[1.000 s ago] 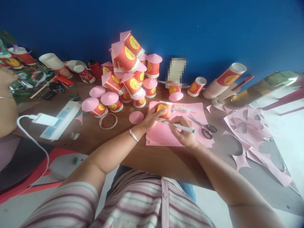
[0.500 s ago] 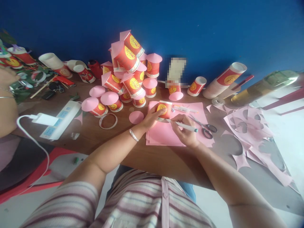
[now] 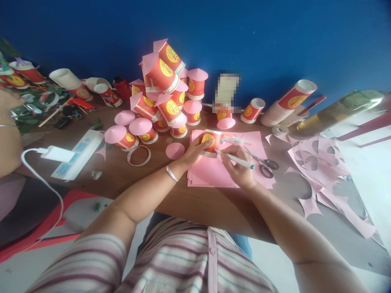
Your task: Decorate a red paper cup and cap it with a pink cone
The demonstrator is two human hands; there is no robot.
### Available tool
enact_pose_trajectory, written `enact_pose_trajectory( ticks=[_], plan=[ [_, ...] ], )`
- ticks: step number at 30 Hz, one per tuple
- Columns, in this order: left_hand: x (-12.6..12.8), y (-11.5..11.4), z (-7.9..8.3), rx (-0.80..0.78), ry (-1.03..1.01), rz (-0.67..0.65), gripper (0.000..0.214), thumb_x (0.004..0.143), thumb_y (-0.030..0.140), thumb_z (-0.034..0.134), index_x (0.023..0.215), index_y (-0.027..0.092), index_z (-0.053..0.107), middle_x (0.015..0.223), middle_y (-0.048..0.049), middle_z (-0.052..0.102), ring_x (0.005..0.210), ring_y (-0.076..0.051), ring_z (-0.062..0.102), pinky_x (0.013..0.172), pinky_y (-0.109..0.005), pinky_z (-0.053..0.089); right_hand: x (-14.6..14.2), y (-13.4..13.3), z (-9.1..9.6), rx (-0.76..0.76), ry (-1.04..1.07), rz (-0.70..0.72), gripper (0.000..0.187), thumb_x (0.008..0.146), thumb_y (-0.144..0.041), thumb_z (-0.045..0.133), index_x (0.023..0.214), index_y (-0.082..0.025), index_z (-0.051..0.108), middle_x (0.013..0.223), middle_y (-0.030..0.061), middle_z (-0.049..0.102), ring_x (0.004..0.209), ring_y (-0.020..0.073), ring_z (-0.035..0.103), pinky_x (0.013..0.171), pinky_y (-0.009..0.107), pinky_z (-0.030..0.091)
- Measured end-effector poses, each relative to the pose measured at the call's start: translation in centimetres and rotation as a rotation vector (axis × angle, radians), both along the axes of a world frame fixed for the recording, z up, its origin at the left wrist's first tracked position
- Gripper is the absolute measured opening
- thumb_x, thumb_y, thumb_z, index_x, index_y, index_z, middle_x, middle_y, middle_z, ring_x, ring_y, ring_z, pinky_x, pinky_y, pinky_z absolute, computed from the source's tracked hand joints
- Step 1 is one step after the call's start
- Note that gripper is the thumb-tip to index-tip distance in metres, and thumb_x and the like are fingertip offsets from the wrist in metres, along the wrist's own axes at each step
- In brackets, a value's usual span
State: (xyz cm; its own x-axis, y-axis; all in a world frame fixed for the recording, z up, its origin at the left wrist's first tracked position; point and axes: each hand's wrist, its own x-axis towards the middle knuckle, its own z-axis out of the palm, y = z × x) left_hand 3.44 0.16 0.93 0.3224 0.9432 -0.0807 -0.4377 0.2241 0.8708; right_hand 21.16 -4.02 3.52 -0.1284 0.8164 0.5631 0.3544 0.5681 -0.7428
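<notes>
My left hand [image 3: 195, 152] grips a red paper cup [image 3: 210, 141] with a yellow emblem, standing rim-down on a stack of pink paper sheets [image 3: 214, 173]. My right hand [image 3: 236, 167] is closed round a white pen [image 3: 236, 160] whose tip touches the paper at the cup's right base. A bracelet sits on my left wrist.
A pile of red cups with pink cone lids [image 3: 166, 87] stands behind. Nearby lie scissors [image 3: 264, 165], a second marker [image 3: 238, 141], a pink paper disc [image 3: 175, 150], a tape ring [image 3: 139, 155], a white power strip [image 3: 77, 154] and pink paper offcuts [image 3: 324, 171]. Another person's arm [image 3: 9, 134] is at the left.
My right hand has moved the pen tip along the cup's base, from its front round toward its right side. The left hand and cup stay put.
</notes>
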Motion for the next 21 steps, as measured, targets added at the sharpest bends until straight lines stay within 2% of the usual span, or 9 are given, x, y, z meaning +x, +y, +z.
enact_pose_trajectory(
  ticks=[5, 14, 21],
  plan=[
    [0.01, -0.08, 0.18, -0.006, -0.019, -0.004, 0.043, 0.078, 0.05, 0.085, 0.102, 0.02, 0.067, 0.092, -0.002, 0.069, 0.087, -0.019, 0.071, 0.081, -0.035, 0.062, 0.06, 0.01, -0.12, 0.026, -0.007, -0.014, 0.009, 0.094, -0.024, 0.063, 0.085, -0.025, 0.062, 0.077, 0.0015, 0.071, 0.066, 0.018, 0.066, 0.062, 0.033, 0.053],
    [0.0, -0.13, 0.3, 0.008, -0.018, -0.002, 0.04, 0.082, 0.048, 0.082, 0.105, 0.019, 0.066, 0.094, -0.0024, 0.07, 0.091, -0.019, 0.069, 0.085, -0.035, 0.061, 0.16, -0.07, -0.12, 0.058, -0.043, -0.02, 0.008, 0.094, -0.022, 0.062, 0.086, -0.025, 0.062, 0.078, 0.0017, 0.072, 0.066, 0.0175, 0.065, 0.062, 0.032, 0.05],
    [0.06, 0.0, -0.1, 0.054, -0.008, 0.046, 0.036, 0.083, 0.047, 0.081, 0.098, 0.018, 0.067, 0.09, -0.001, 0.068, 0.085, -0.014, 0.065, 0.076, -0.026, 0.055, -0.02, -0.22, -0.02, 0.051, -0.056, -0.006, 0.008, 0.094, -0.022, 0.062, 0.085, -0.023, 0.062, 0.076, 0.0012, 0.071, 0.061, 0.0156, 0.063, 0.058, 0.03, 0.049]
  ],
)
